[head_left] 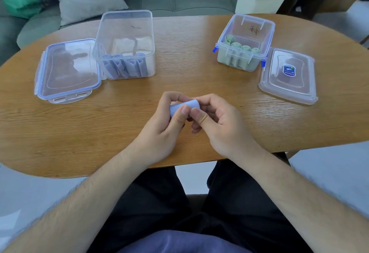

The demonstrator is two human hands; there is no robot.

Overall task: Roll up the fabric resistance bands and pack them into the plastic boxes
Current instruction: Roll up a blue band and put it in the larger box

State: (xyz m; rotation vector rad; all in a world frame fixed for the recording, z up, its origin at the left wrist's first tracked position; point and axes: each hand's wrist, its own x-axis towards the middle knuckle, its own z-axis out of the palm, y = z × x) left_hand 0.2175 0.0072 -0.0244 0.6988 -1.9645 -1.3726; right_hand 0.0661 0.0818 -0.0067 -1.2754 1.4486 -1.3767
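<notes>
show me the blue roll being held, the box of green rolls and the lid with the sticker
blue roll (189, 104): head view, exposed top surface
box of green rolls (235, 63): head view, front wall
lid with the sticker (283, 87): head view, bare panel below sticker

You are wearing black trousers, and they are looking dark and plain over both of your legs. You are wearing a blue-purple top, and only a soft rounded bit of it is showing at the very bottom of the view. Your left forearm and your right forearm are showing bare, with thin little hairs lying along them. Your left hand and your right hand are bare too, and your thumbnails are looking short and neat.
</notes>
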